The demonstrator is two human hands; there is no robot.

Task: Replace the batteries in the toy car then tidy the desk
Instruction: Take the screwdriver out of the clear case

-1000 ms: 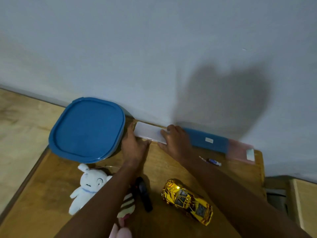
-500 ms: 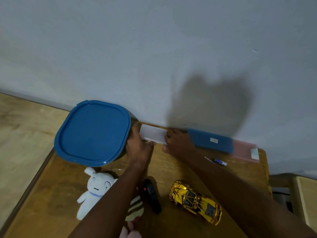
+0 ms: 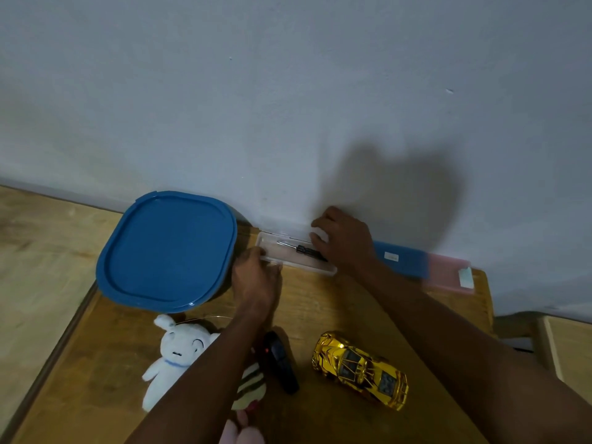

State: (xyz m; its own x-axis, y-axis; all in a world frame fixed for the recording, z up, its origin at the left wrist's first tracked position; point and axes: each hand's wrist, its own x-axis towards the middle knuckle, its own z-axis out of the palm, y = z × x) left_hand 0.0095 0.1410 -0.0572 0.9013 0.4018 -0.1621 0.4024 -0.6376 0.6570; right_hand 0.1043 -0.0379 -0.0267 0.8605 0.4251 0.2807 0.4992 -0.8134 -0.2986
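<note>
Clasping case (image 3: 304, 268), left grip (image 3: 256, 278) outstretched.

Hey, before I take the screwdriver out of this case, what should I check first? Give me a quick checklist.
1. Case open: ok; the right hand holds the lid back.
2. Screwdriver reachable: ok; it lies inside the case, its handle end beside the right hand.
3. Case steadied: ok; the left hand grips its near edge.
4. A hand free to pick: not ok; both are busy.
5. Car ready: ok; it sits roof up on the desk.
6. Battery hatch screw: cannot tell; the car's underside is hidden.
</note>
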